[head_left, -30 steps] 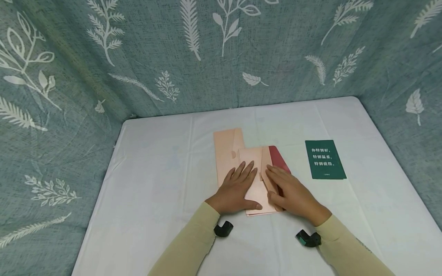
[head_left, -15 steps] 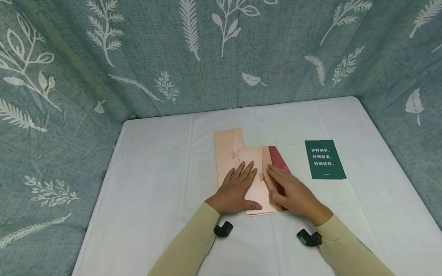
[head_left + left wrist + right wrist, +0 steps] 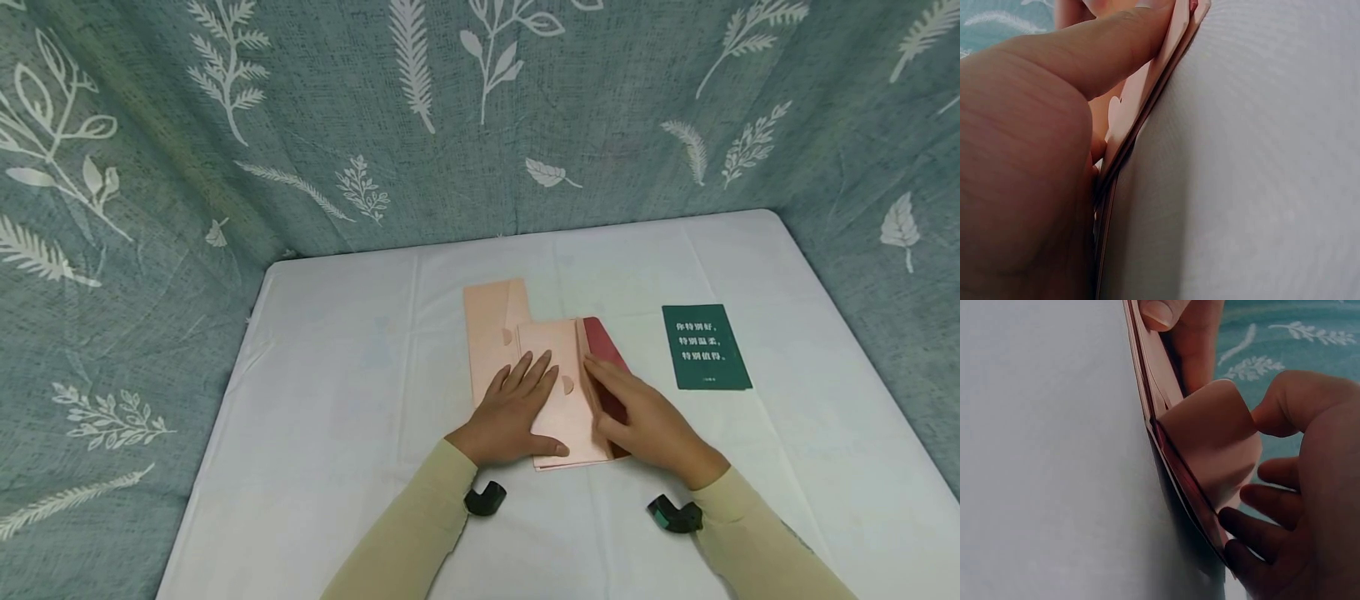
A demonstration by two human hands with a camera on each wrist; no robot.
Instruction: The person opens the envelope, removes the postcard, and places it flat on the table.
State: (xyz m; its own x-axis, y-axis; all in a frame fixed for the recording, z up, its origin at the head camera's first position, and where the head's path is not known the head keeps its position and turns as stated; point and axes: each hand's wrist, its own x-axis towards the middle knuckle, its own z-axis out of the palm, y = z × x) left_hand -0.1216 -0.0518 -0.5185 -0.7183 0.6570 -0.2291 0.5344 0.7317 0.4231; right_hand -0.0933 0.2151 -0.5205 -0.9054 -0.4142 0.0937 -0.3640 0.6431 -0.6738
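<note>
Pink paper envelope [image 3: 573, 423], mid-table [image 3: 337, 375], under our flat, spread left hand [image 3: 513, 408]; its flap [image 3: 1207, 437], lying lower a second ago, now stands steeper against our curled right fingers [image 3: 1266, 537], so we judge it being opened.

Your pink envelope [image 3: 573, 421] looks like smooth, matt paper, its flap [image 3: 1210, 440] equally smooth. The green card [image 3: 705, 362] seems smooth, printed cardstock. You have a lightly creased cloth tablecloth [image 3: 337, 375], a coarsely woven fabric curtain [image 3: 457, 183], matt cloth sleeves [image 3: 405, 525] and black plastic wrist devices [image 3: 486, 498].
</note>
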